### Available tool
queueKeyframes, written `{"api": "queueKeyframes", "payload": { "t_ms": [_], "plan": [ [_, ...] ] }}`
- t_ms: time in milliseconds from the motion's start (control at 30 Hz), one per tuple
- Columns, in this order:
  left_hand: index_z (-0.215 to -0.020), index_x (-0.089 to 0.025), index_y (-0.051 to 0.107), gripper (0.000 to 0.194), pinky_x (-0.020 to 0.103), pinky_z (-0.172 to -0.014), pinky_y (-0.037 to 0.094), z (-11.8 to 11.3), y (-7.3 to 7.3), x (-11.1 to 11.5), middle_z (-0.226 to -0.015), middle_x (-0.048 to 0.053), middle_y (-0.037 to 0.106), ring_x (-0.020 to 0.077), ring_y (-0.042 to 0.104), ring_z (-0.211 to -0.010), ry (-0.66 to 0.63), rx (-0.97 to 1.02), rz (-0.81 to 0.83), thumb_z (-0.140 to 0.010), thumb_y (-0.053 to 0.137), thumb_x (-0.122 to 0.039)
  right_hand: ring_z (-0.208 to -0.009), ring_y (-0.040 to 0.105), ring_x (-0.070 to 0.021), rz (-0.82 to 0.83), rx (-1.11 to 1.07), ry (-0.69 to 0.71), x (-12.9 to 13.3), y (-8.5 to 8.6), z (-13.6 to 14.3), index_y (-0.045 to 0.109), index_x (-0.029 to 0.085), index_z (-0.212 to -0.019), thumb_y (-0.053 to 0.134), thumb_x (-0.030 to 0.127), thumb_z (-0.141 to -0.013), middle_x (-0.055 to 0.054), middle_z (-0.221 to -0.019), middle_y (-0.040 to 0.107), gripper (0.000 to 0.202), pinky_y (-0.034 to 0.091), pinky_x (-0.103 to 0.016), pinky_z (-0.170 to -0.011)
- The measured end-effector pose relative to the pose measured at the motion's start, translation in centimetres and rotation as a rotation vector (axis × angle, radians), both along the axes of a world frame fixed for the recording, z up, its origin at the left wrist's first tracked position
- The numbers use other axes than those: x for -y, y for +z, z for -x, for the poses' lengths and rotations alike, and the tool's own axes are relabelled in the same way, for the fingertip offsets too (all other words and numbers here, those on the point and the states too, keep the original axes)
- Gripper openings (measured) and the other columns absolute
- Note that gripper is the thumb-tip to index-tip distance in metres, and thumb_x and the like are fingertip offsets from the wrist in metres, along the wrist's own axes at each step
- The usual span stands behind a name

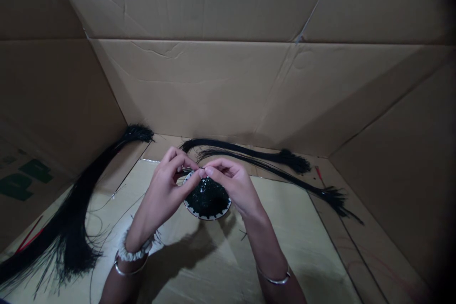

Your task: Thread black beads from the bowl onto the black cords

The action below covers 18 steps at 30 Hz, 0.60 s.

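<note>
Pinching was the state of both hands: left hand (166, 187) and right hand (242, 190) had thumbs and fingers (192, 184) closed, tips meeting just above the far part of the bowl (210, 218). Whatever sat between the tips was too small to tell. Thin dark strands (181, 175) showed right under the left fingers. The bowl stood on the surface (285, 223), below and slightly nearer than the fingertips, loaded with dark grainy fill (208, 199), possibly beads.

Main risk, my read: a slipped pinch. Cause: tiny grip area, tips crowding each other and blocking the view. Anything dropped straight down probably got lost in the fill, dark on dark.

Second: a wrist or knuckle catching the rim, tipping the bowl; neither hand was bracing it.

Third: snagging. A black fiber bundle (76, 213) lay well left of the fingers, frayed, stray ends near the white bracelet (131, 251). Two more, a far bundle (242, 149) and a near bundle (295, 181), lay beyond and right of the fingertips; a careless reach could have tangled them.
</note>
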State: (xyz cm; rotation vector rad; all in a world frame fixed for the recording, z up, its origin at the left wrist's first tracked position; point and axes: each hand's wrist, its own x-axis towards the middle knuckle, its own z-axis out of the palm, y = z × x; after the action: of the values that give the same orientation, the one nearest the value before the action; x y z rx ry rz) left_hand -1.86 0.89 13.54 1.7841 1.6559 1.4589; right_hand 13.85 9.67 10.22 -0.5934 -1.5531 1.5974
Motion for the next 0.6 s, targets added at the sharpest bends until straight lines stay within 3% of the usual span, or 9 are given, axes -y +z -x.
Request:
{"api": "queueKeyframes", "payload": {
  "t_ms": [167,367,600],
  "plan": [
    [-0.1,-0.025,0.065,0.008,0.025,-0.061,0.044,0.06,-0.05,0.37,-0.099,0.002,0.053,0.0139,0.054,-0.082,0.025,-0.058,-0.005,-0.094,0.065,-0.029,-0.08,0.065,-0.0165,-0.166,0.092,-0.09,0.51,0.52,-0.34,0.076,0.023,-0.084,0.074,0.036,-0.087,-0.001,-0.083,0.074,0.013,0.049,-0.032,-0.078],
    [-0.109,-0.026,0.064,0.022,0.026,-0.067,0.046,0.01,0.22,0.97,-0.101,0.002,0.05,0.0155,0.053,-0.09,0.024,-0.101,0.027,-0.097,0.05,-0.013,-0.082,0.065,-0.0165,-0.208,0.118,-0.114,0.53,0.41,-0.57,0.076,0.024,-0.085,0.074,0.036,-0.088,0.0,-0.084,0.074,0.013,0.049,-0.032,-0.079],
    [-0.098,-0.024,0.066,0.01,0.029,-0.066,0.042,0.12,0.38,0.93,-0.099,0.003,0.048,0.0164,0.051,-0.087,0.037,-0.162,0.024,-0.098,0.059,-0.032,-0.082,0.067,-0.0171,-0.186,0.109,-0.097,0.56,0.34,-0.42,0.076,0.024,-0.088,0.074,0.037,-0.087,-0.001,-0.085,0.075,0.013,0.051,-0.033,-0.08]
  ]
}}
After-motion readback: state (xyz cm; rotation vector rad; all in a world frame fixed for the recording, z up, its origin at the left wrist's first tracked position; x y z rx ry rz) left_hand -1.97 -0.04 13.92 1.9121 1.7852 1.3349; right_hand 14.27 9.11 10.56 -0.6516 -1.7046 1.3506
